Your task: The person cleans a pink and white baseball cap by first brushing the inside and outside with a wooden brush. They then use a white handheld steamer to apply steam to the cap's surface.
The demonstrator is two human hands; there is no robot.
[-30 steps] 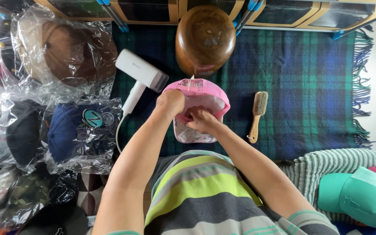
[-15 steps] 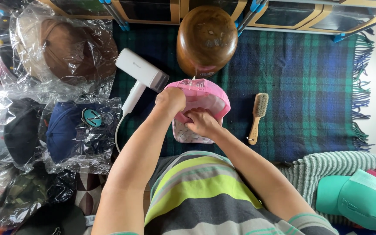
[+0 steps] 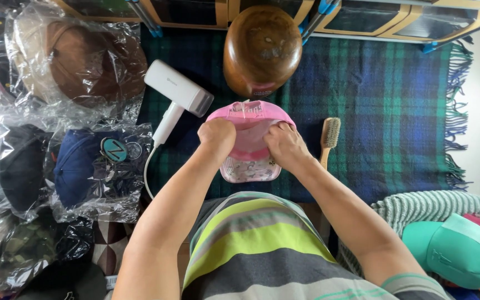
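A pink cap with a patterned brim lies upside down on a blue-green plaid blanket in front of me. My left hand grips the cap's left side with fingers curled in. On the cap's right side, my right hand holds the edge, fingers tucked inside it. A rounded wooden hat block stands just beyond the cap.
A white handheld steamer with a cord lies left of the cap. A wooden brush lies to its right. Several caps in clear plastic bags are piled at left. A teal cap sits at lower right.
My right hand has shifted from under the cap's lower edge up to its right side. The cap has turned slightly between both hands.
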